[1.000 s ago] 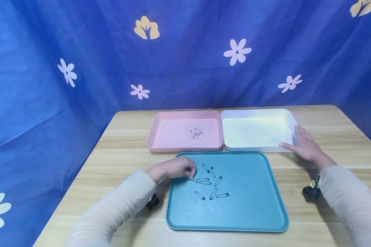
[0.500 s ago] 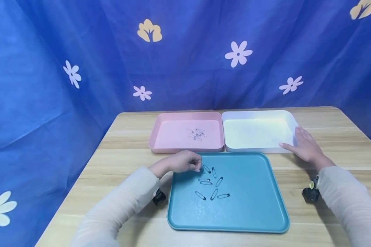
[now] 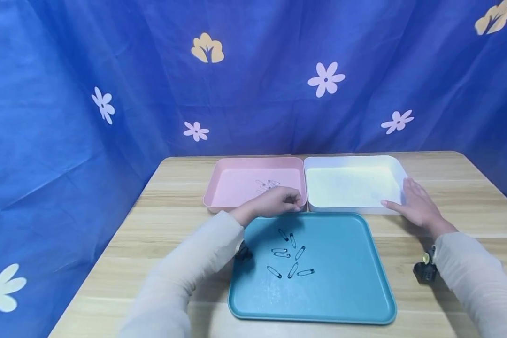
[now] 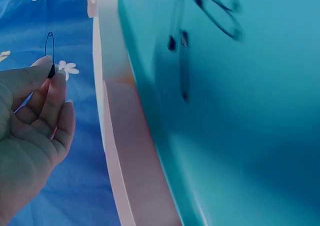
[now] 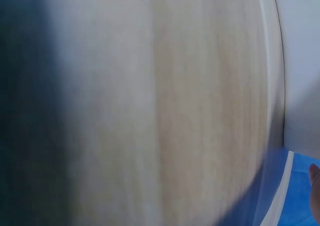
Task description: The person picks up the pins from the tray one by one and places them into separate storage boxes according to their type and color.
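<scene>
My left hand hovers over the front right part of the pink tray, close to the white tray. In the left wrist view, its thumb and forefinger pinch a safety pin by the dark head, loop upward. Several safety pins lie spread over the teal tray. A small cluster of safety pins sits in the pink tray, partly hidden by the left hand. My right hand, fingers extended, rests against the right end of the white tray.
The pink and white trays stand side by side behind the teal one on a wooden table. A blue flowered curtain hangs behind the table. Wood grain and a sliver of the right hand show in the right wrist view.
My left hand has lifted a safety pin from the left part of the teal tray and carried it right and away, over the pink tray's edge. The right hand stays where it was.
</scene>
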A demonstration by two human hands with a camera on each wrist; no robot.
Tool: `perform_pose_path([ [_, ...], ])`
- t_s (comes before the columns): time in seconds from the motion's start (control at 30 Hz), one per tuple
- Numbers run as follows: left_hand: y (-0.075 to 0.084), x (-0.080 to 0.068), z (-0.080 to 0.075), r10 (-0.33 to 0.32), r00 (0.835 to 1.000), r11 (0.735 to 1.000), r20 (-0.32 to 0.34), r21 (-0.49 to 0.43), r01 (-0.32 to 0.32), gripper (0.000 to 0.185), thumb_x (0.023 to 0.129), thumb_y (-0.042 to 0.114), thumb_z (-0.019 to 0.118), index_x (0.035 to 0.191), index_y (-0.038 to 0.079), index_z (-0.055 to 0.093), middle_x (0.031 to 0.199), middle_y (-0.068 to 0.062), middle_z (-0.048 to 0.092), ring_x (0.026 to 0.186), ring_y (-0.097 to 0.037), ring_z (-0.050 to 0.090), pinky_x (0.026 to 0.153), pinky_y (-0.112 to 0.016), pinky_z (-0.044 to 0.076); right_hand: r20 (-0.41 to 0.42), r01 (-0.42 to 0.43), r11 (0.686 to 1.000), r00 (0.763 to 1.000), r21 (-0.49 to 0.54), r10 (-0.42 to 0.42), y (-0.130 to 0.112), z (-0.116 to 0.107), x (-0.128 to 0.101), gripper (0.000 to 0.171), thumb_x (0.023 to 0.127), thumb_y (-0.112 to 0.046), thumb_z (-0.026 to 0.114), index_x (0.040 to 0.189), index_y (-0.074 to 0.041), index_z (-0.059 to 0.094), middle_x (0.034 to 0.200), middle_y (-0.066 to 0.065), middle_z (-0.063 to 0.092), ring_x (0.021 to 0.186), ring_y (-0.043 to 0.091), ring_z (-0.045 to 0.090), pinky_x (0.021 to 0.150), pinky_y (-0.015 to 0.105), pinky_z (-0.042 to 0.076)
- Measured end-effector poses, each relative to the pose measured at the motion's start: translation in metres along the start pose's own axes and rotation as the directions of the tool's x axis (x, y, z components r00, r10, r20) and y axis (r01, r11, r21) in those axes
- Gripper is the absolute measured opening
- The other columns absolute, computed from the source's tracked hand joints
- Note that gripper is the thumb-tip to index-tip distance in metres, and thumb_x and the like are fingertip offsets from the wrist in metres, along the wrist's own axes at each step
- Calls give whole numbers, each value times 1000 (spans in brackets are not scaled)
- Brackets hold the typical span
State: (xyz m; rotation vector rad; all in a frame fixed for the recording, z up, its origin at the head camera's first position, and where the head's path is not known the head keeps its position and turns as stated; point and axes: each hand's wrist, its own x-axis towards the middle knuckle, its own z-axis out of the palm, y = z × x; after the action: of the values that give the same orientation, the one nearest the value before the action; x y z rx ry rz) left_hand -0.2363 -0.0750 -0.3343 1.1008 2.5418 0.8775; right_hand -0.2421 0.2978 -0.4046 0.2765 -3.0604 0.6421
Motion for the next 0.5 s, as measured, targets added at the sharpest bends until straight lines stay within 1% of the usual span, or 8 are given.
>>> perform_pose_path([
  [0.07,3,11,4,-17,1000,1000,3,-26,17,4,83,8,57,81,5,58,73,-1,56,68,-9,48,64,-20,41,2,1,1000,1000,0,-1,0,0,0,99,80,-55,44,129,16,-5,134,35,-5,123,45,-3,96,56,3],
  [0.17,6,26,8,-51,999,997,-5,-64,51,3,83,7,55,81,6,58,77,-4,60,70,-8,50,66,-18,41,10,-2,1000,1000,-4,2,0,-1,-1,100,80,-56,44,128,16,-6,133,35,-5,123,44,-4,96,56,2],
  [0.23,7,36,11,-66,998,994,-24,-88,64,3,83,6,55,82,7,58,79,-4,60,72,-8,51,68,-17,41,10,-4,1000,1000,-7,4,0,-1,-1,100,80,-56,44,128,16,-6,134,35,-4,123,44,-4,96,56,3],
  [0.33,8,48,12,-94,994,990,-64,-110,86,3,83,8,56,84,8,59,78,2,59,75,-7,51,72,-16,40,7,0,1000,1000,-8,0,1,-1,-1,100,80,-56,44,128,16,-6,134,35,-4,123,44,-4,96,55,2],
  [0.5,5,64,18,-160,981,974,-108,-181,139,4,83,9,56,85,9,59,78,2,57,74,-9,50,68,-17,41,-5,12,1000,1000,-1,-12,1,1,0,98,80,-55,44,128,16,-5,133,35,-3,123,44,-3,96,55,2],
])
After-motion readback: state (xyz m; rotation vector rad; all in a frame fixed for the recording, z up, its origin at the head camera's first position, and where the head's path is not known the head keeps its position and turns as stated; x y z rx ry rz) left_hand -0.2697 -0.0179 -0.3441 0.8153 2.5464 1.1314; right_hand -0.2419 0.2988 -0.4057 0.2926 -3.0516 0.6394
